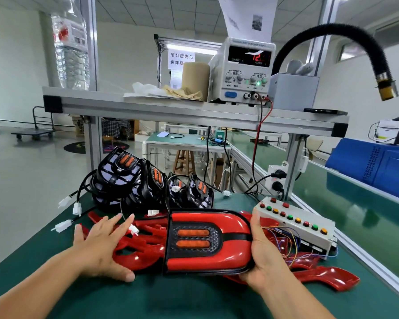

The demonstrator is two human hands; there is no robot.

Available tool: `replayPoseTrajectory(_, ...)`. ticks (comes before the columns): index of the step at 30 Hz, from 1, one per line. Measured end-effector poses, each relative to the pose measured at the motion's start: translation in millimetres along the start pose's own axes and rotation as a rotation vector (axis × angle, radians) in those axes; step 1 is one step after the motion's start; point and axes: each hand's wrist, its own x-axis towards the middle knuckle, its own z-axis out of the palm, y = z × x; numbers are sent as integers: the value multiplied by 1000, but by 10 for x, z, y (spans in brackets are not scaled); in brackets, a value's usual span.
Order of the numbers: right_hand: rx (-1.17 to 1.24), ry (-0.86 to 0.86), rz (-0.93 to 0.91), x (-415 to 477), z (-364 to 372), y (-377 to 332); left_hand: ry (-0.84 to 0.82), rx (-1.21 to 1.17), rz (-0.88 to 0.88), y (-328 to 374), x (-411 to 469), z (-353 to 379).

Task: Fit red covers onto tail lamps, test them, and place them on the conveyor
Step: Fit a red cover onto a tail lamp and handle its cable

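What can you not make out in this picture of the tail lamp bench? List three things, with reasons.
- Power supply display: head view, glare blurs the digits after 12.
- Right hand: head view, fingers mostly hidden under the tail lamp it holds.
- Water bottle: head view, top cut off by the upper edge.

The left hand [101, 247], just left of the red tail lamp [207, 240], is bare, and its nails are plain and a bit long. The right hand [263, 256], on the lamp's other side, is bare too. The left arm [44, 279] and the right arm [293, 295] are both bare.
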Motion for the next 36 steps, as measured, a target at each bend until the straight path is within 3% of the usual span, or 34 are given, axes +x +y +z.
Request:
replayPoseTrajectory(2, 35, 34, -3, -79, -49, 77, 38, -40, 64, 86, -17, -92)
replayPoseTrajectory(4, 80, 22, 19, -168, -61, 139, 257, -147, 137, 238, 0, -178)
replayPoseTrajectory(6, 99, -8, 44, -258, -39, 175, 397, -498, 152, 458, 42, -249)
replayPoseTrajectory(9, 96, -47, 68, -334, 0, 211, 93, -1142, -26, 876, 103, -332)
replayPoseTrajectory(11, 90, -61, 78, -363, 14, 228, -61, -1312, -100, 1047, 216, -368)
replayPoseTrajectory(14, 90, -78, 105, -391, 13, 232, -120, -1346, -179, 1143, 416, -446)
replayPoseTrajectory(18, 102, -97, 112, -433, 11, 233, -64, -1235, -273, 1176, 586, -543)
replayPoseTrajectory(22, 21, -44, 97, -476, 21, 249, -152, -1364, -313, 1121, 636, -717)
replayPoseTrajectory(29, -242, 107, 0, -612, 15, 296, -336, -1603, -190, 1162, 628, -879)
replayPoseTrajectory(36, -552, 230, -112, -782, -183, 325, -93, -1739, -72, 1334, 621, -961)
